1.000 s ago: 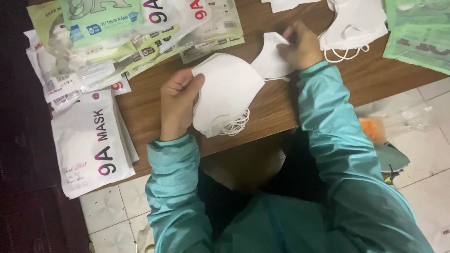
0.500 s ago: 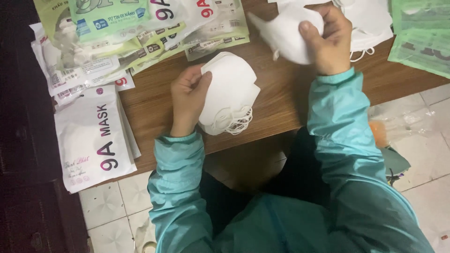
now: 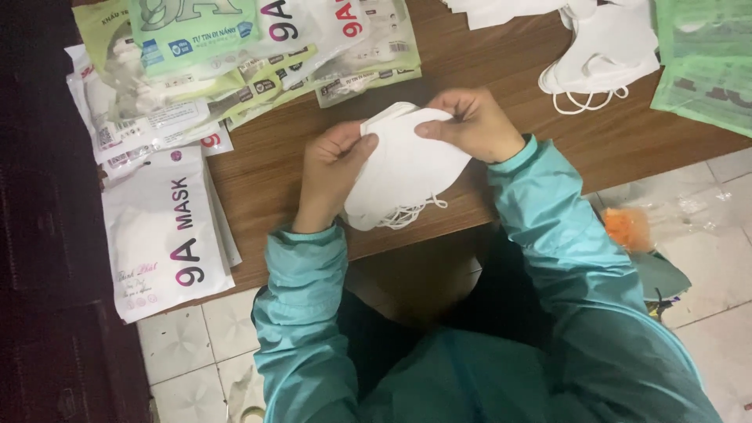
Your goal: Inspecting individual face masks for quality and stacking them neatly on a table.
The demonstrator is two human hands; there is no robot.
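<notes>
A small stack of white folded face masks (image 3: 403, 168) lies on the brown wooden table (image 3: 270, 184), ear loops hanging toward the near edge. My left hand (image 3: 333, 168) grips the stack's left side. My right hand (image 3: 470, 121) pinches its upper right edge. Both arms wear teal sleeves.
Several printed mask packets (image 3: 235, 55) are piled at the table's far left, and a white packet (image 3: 160, 235) overhangs the near left edge. Loose white masks (image 3: 603, 51) lie at the far right beside green packets (image 3: 701, 63). An orange thing in clear plastic (image 3: 627, 227) lies on the tiled floor.
My right hand lifted a single mask from the right, then brought it down onto the stack held by my left hand. Both hands now hold the stack together.
</notes>
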